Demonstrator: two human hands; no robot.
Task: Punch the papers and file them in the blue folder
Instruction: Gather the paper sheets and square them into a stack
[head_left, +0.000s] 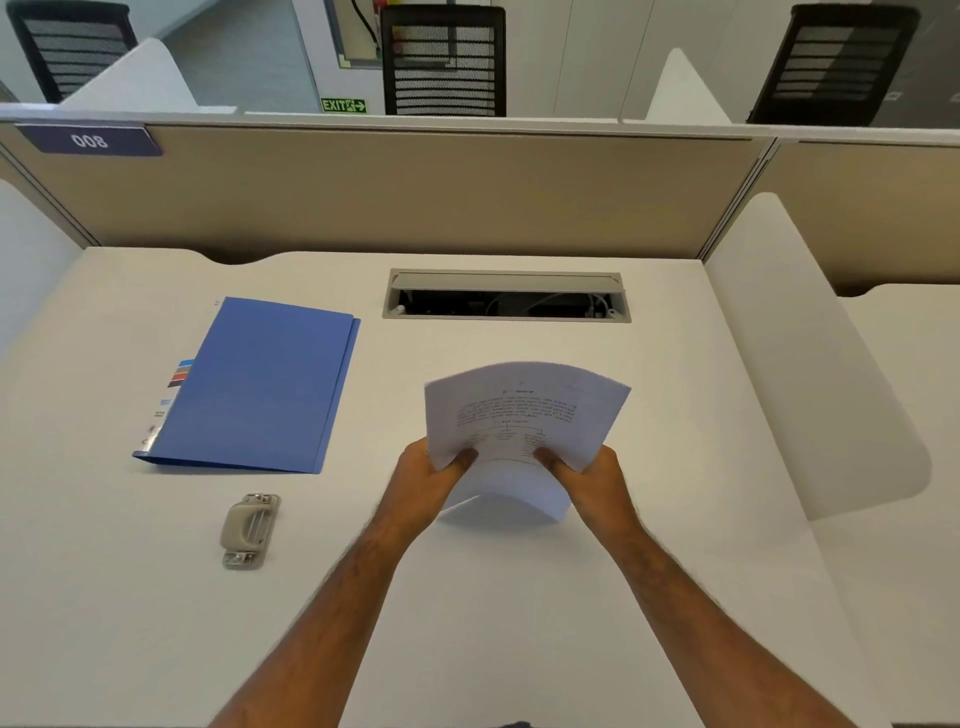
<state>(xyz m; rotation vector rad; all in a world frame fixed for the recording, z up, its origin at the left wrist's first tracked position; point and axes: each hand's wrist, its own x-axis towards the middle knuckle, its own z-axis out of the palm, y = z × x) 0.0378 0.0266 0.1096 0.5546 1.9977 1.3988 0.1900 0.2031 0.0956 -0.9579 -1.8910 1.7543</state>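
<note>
Nearest to us, our two bare forearms reached forward over the white table (519, 623), converging toward its middle. Our left hand (426, 480) had its grip closed on the left lower part of the papers (524, 415), thumb on the printed face and the other fingers behind the sheets; our right hand (592, 478) held the right lower part in the same way, thumb on top. The papers were a small stack held above the table, bowed into an arch, with the lower edge curling down toward the surface beneath our hands; whether that edge touched the table we could not tell. The top sheet carried printed text and a small branching diagram, too small for us to read. To the left of our left forearm, well apart from the papers, the beige hole punch (250, 530) lay on the table. Beyond it, further to the left and back, the blue folder (260, 384) lay closed and flat, with a label strip along its left edge. Farther back, near the rear edge of the table, a cable slot (506, 296) stood open with wires visible inside. Behind that rose the tan partition (415, 192), bearing a dark number plate (89, 140) at its upper left, and past it stood black mesh chairs (444, 62).
</note>
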